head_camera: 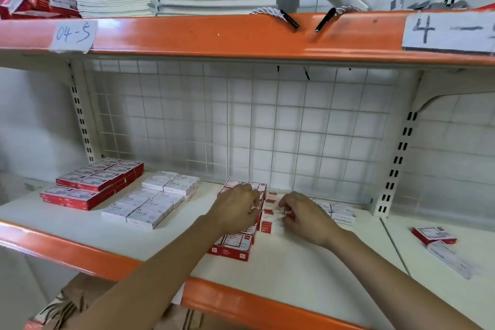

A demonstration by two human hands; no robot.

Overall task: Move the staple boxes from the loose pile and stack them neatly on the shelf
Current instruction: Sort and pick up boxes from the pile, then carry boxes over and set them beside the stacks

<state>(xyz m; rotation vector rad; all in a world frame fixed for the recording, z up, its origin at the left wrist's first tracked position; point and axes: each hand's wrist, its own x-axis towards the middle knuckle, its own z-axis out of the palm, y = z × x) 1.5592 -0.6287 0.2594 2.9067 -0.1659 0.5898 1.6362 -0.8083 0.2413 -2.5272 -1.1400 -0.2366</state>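
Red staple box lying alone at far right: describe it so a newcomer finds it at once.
Start at the lower shelf with the orange front edge and go right past the seam in its white board. The red staple box lies there, apart from the stacks, with one white box touching its near side; it is the only red one on that side.

Both bare forearms enter from the 6 o'clock edge and converge toward the centre. The left forearm runs from 7 o'clock toward 1 o'clock, ending in the left hand (235, 209), held palm down with knuckles uppermost and fingers curled downward at their tips. The right forearm runs from 5 o'clock toward 11 o'clock; the right hand (305, 215) is likewise palm down, its fingers bent and its thumb directed toward 9 o'clock. The two hands lie near each other, not touching.
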